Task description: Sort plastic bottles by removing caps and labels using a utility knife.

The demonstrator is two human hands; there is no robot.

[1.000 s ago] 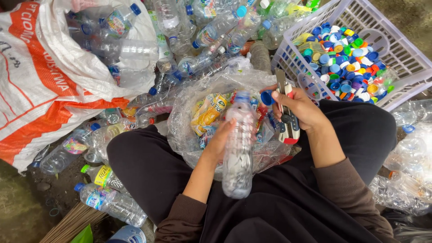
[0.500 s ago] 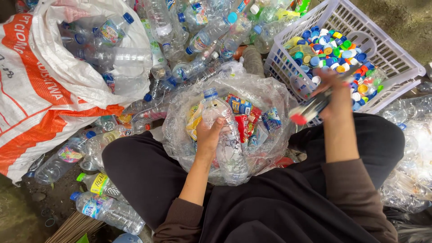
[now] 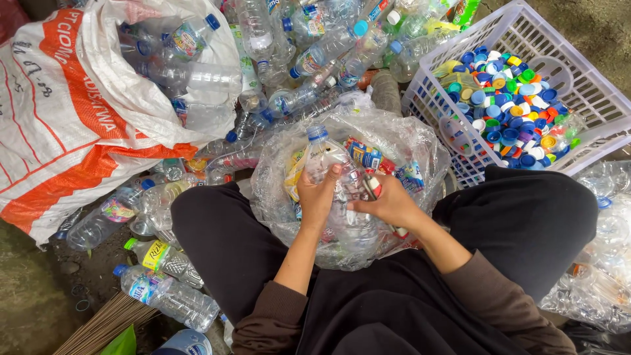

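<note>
My left hand [image 3: 317, 194] grips a clear plastic bottle [image 3: 327, 158] with a blue neck, held upright over my lap. My right hand [image 3: 389, 205] holds a small red-handled cutter [image 3: 372, 186] against the bottle's side, touching it. Both hands are over a clear plastic bag [image 3: 424, 154] that lies between my knees and holds torn colourful labels. The lower part of the bottle is hidden behind my hands.
A white slatted basket [image 3: 591, 98] with several coloured caps [image 3: 506, 112] stands at the upper right. A white and orange sack [image 3: 59, 125] of bottles lies at the left. Loose bottles [image 3: 309, 39] are piled ahead, one [image 3: 167, 296] by my left knee, and crushed ones [image 3: 605, 263] at the right.
My right hand, which reached out over the cap basket half a second ago, has come back to the bottle with the cutter. My left hand has kept hold of the bottle.
</note>
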